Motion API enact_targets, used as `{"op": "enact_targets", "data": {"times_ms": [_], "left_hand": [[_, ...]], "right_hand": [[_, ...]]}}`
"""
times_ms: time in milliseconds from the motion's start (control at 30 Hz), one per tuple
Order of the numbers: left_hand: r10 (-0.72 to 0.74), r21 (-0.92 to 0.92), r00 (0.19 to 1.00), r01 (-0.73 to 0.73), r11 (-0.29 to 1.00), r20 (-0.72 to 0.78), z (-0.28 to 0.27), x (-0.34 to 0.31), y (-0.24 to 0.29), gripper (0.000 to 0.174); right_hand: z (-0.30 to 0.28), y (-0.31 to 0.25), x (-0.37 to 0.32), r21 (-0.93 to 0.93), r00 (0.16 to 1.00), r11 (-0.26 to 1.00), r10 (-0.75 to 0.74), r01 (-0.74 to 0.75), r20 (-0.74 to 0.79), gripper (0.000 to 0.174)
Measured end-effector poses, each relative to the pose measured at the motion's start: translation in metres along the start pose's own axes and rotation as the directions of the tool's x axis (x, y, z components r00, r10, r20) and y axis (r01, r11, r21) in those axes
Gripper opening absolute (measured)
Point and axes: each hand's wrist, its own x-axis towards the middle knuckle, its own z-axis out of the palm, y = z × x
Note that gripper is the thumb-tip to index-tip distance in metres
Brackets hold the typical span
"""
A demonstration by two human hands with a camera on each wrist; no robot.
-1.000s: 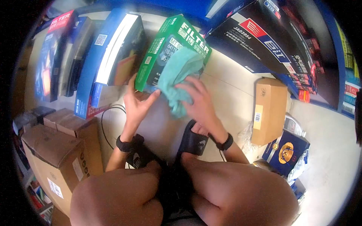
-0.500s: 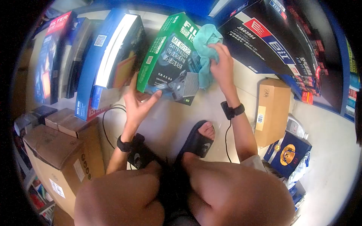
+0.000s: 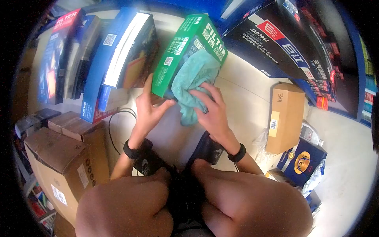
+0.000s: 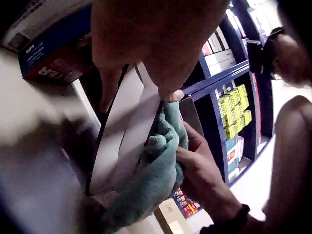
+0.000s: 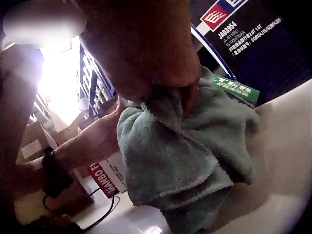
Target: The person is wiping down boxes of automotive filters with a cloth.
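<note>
A green and dark filter box (image 3: 169,63) stands tilted in front of me in the head view. My left hand (image 3: 147,114) grips its near lower end, thumb on one side and fingers on the other; the left wrist view shows the box's pale end panel (image 4: 122,134) between them. With my right hand (image 3: 215,114) I hold a bunched teal cloth (image 3: 193,75) against the printed face, covering much of its lettering. Loose folds of the cloth (image 5: 170,156) hang below the right hand in the right wrist view.
Blue filter boxes (image 3: 94,71) stand in a row at the left. Brown cartons (image 3: 59,150) are at lower left, another carton (image 3: 287,118) at right. A large black box (image 3: 272,43) leans by the shelves (image 4: 229,117). A black cable (image 3: 111,132) lies on the floor.
The right hand carried the cloth out to the box's right edge, uncovering the print, then back down and left over the face. Box and left hand have shifted slightly right.
</note>
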Motion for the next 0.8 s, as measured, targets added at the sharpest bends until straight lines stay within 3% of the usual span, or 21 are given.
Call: {"op": "enact_targets", "data": {"times_ms": [167,300,367,433,567,600,700,800], "left_hand": [[0.043,0.109,0.998,-0.048,0.993,0.052,0.003,0.002,0.007,0.1],[0.094,0.084,0.994,-0.097,0.992,0.048,0.003,0.008,0.024,0.095],[0.239,0.202,0.97,-0.245,0.948,0.051,0.002,0.01,0.024,0.093],[0.18,0.171,0.982,-0.187,0.967,0.056,0.004,0.011,0.036,0.091],[0.119,0.129,0.992,-0.125,0.984,0.051,0.009,0.014,0.046,0.086],[0.121,0.127,0.991,-0.127,0.984,0.049,0.009,0.014,0.05,0.086],[0.342,0.323,0.935,-0.355,0.878,0.097,0.013,0.008,0.06,0.081],[0.305,0.422,0.943,-0.332,0.844,0.132,0.01,0.0,0.064,0.082]], "right_hand": [[-0.01,-0.026,0.018,0.06,0.996,0.996,-0.064,0.067,-0.054,0.058],[-0.013,-0.029,0.022,0.148,0.989,0.988,-0.017,0.039,-0.15,0.057],[-0.011,-0.025,0.02,0.145,0.986,0.989,-0.014,0.038,-0.165,0.056],[-0.002,-0.012,0.011,0.136,0.968,0.991,0.05,-0.016,-0.245,0.051],[0.0,0.025,0.001,0.185,0.968,0.974,0.167,-0.132,-0.188,0.048],[0.0,0.032,-0.001,0.115,0.975,0.982,0.168,-0.152,-0.148,0.045],[-0.004,0.042,-0.009,0.059,0.981,0.985,0.169,-0.164,-0.095,0.043],[-0.019,0.039,-0.01,0.108,0.964,0.967,0.241,-0.229,-0.11,0.042]]}}
